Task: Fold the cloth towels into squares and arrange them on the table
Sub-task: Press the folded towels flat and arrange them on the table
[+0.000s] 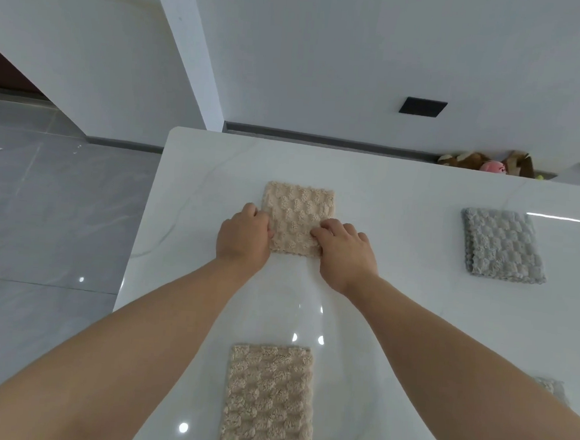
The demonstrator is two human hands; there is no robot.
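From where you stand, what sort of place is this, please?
Probably a room in a home, perhaps a dining area: a glossy white table stands on a grey tiled floor beside plain white walls, and stuffed toys show beyond its far edge.

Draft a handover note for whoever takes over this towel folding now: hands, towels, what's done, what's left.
The left hand grips the left edge of the far beige textured cloth towel; right hand holds its near right corner.
Done: near beige folded towel and grey folded towel lie flat on the white table.
Another grey cloth shows partly behind the right forearm.
Left: likely square up and release the far towel.
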